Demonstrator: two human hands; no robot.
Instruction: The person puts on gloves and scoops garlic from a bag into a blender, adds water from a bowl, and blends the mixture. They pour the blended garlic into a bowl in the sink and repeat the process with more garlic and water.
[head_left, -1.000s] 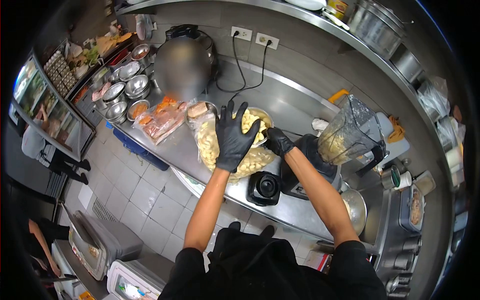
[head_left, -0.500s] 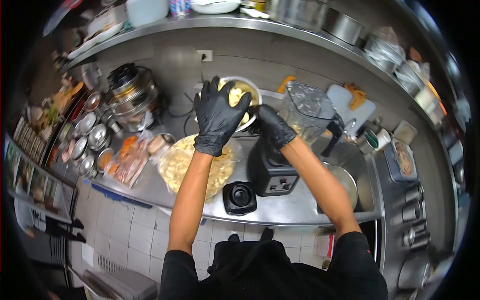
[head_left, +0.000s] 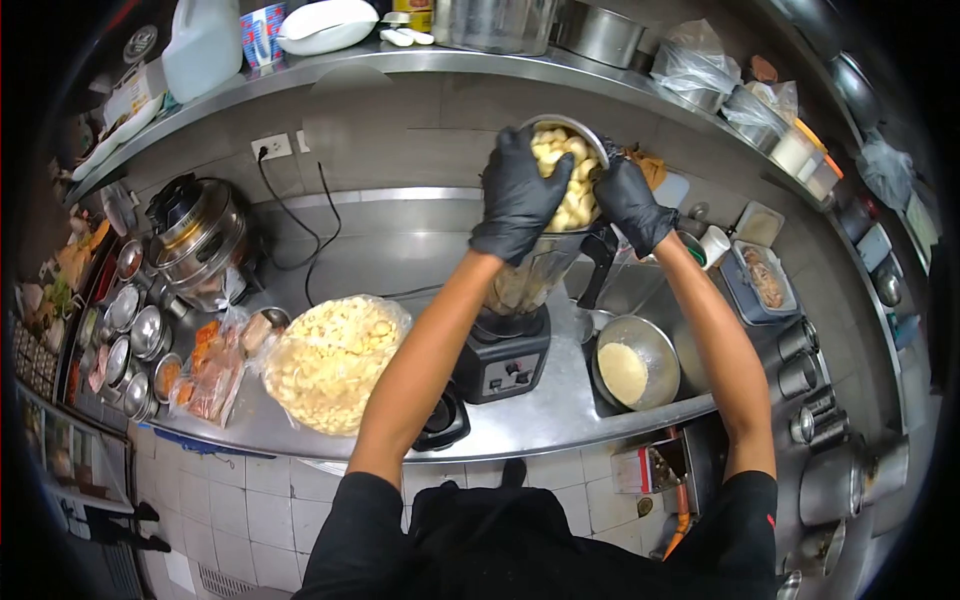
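Both my hands wear black gloves. My left hand (head_left: 520, 195) grips the left side of a metal container (head_left: 585, 128) full of pale yellow pieces (head_left: 568, 175). On its right rim, my right hand (head_left: 632, 200) is closed. The container is tilted toward me over the mouth of a blender jar (head_left: 530, 275), with the pieces at its opening. Beneath the jar stands the black blender base (head_left: 505, 355). A black lid (head_left: 445, 420) lies left of the base, partly behind my left forearm. Further left is a plastic bag (head_left: 335, 365) full of similar pieces.
A metal bowl (head_left: 637, 362) with pale contents sits in the sink at right. At left stand a large metal appliance (head_left: 200, 240), bagged orange and pink food (head_left: 212, 365) and small metal bowls (head_left: 150, 330). A loaded shelf (head_left: 400, 62) runs above; a person's legs show at far left.
Both hands have carried the container rightward from beside the blender to above its jar and tilted it. My right hand has moved from near the jar to the container's rim. The view has shifted.
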